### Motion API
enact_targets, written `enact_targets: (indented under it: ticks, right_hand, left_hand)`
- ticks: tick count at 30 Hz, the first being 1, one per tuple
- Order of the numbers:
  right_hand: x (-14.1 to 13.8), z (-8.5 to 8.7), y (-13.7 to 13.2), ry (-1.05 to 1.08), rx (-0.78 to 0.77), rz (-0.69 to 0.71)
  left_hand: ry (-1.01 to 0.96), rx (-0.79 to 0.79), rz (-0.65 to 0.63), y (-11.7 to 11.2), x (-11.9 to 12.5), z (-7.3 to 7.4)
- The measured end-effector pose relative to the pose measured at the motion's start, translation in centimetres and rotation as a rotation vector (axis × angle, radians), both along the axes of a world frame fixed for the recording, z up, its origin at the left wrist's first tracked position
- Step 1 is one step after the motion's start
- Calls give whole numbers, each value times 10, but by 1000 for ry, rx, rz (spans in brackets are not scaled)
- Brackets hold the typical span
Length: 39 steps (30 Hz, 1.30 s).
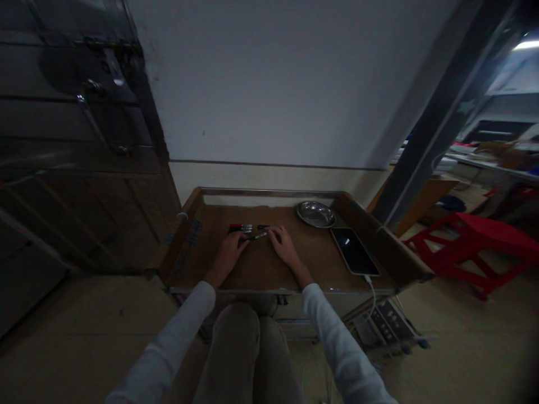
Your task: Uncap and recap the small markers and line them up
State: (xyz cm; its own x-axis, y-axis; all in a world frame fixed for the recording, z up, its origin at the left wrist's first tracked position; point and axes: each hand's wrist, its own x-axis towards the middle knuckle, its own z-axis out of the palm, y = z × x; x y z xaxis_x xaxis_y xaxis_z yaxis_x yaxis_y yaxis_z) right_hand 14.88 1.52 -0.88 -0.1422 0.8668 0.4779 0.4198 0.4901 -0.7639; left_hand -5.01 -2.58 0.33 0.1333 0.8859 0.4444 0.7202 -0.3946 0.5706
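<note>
A dark marker pen with a pale printed barrel (257, 235) lies slantwise between my two hands over the brown tabletop (261, 269). My left hand (231, 251) is closed on its left end, thumb and fingers pressed together. At the other end, my right hand (283, 245) has its curled fingertips on the pen. Just beyond my left hand, several red and black markers (240, 228) lie side by side. A small black object (263, 226) rests close to my right fingertips, its far end partly hidden by them.
At the back right of the table sits a round metal dish (316, 215). A phone (354, 251) with a white cable (372, 292) lies in front of it. Raised wooden sides (389, 252) border the table. A red stool (480, 241) stands to the right, a door (80, 134) to the left.
</note>
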Motion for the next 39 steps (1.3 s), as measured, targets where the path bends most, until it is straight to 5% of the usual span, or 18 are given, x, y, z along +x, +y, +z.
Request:
enact_targets:
  ticks: [10,15,19,23,29,34,39]
  right_hand:
    - [9,1,3,818,-609,285]
    - [15,1,6,938,-640,286]
    - [14,0,4,917,-522,250]
    - [14,-2,4,855,-437,131]
    - [18,-1,3,569,-223,-35]
    - [17,-1,0,187,-54,-39]
    - [13,-5,-3,-280,67,1]
  left_hand:
    - [-441,97,-140,21,64,47]
    - [-587,139,-80,33,60,60]
    - [-672,129,10,40,44,55]
    - [-612,58,41,41,35,33]
    - [-163,-32,-46,34,43,0]
    - [179,64,33,32,53,-3]
    - [242,119,85,27,54,-3]
